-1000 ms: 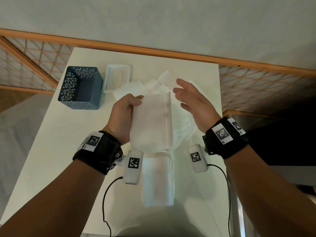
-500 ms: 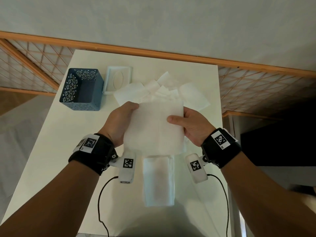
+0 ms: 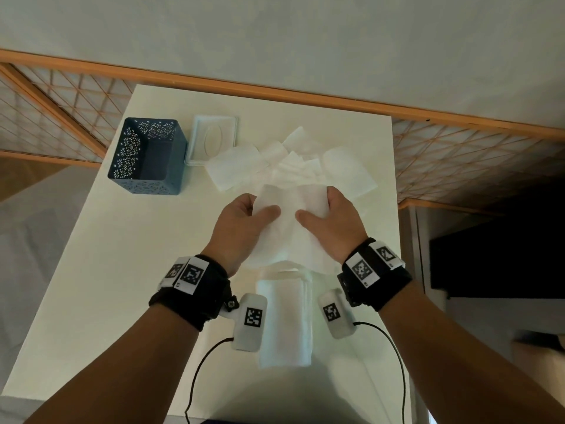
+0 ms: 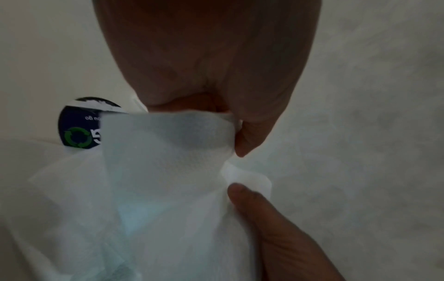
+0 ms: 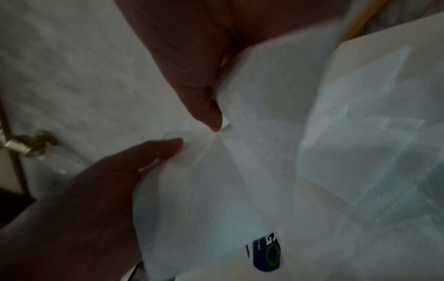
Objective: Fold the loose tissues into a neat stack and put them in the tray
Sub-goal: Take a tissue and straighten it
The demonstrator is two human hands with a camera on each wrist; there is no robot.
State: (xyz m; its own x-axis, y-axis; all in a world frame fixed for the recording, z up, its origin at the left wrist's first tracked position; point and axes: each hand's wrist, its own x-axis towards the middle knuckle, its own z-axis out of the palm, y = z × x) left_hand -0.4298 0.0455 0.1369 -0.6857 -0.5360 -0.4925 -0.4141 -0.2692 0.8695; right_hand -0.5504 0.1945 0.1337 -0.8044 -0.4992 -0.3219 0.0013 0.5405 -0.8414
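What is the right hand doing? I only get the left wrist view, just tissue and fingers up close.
Observer: The right hand pinches the same tissue at its right edge, thumb on top.
Operator: Anything folded so far?
Observer: Yes, a folded stack lies on the table, nearer the person than the held tissue.
Operator: Where's the tray?
Observer: The blue perforated tray sits at the table's far left; I see no tissues inside.

Soft, even, slightly dim indoor light in the head view, faint shadow on the bench [image 3: 91,270] near its front edge, wide-angle bending at the frame edges, both wrist views dark, grainy, blurred, close hands out of focus.
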